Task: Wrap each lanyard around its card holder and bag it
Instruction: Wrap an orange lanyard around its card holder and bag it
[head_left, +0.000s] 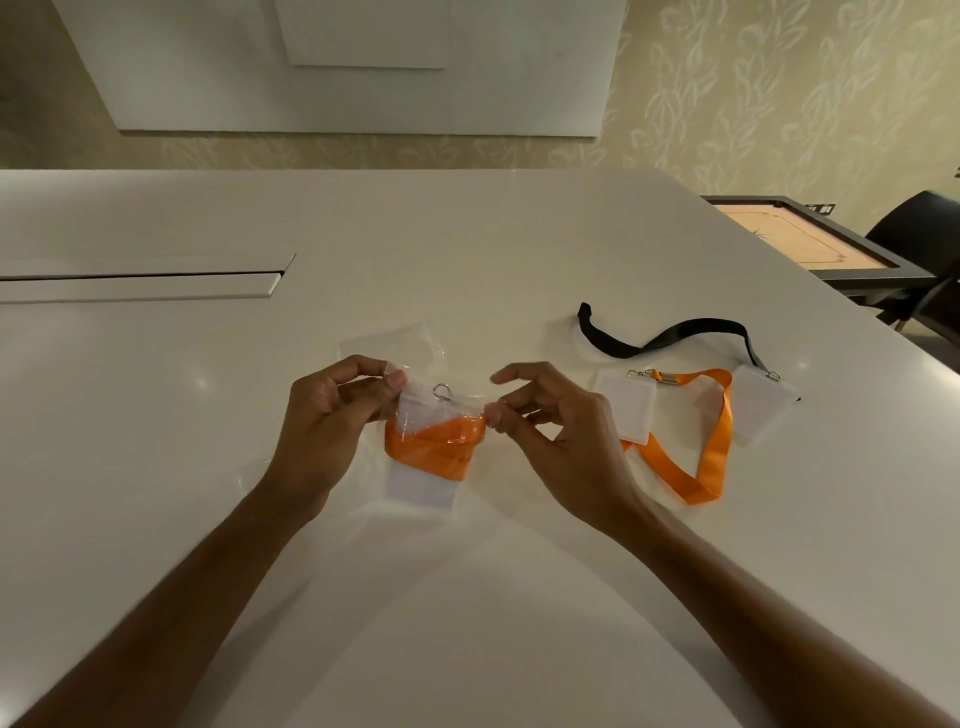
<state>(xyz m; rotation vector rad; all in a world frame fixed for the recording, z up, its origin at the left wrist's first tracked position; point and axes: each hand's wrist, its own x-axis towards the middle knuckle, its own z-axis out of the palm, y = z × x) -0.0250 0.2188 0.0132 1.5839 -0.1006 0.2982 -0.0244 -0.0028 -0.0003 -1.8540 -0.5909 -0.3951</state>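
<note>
Left hand (332, 415), right hand (556, 431) pinch clear bag (441, 410) top; wrapped holder (426, 467) seemingly upright, ring up.

Left hand (332, 415): raised above the table (156, 441), thumb and fingers pinched shut on the bag (441, 410). Right hand (556, 415): opposite, thumb and forefinger pinched on the bag's other edge. Both forearms bare, extended forward.

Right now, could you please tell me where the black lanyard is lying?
In the head view, the black lanyard lies on the white table, right of both hands and just beyond the loose orange lanyard.
</note>
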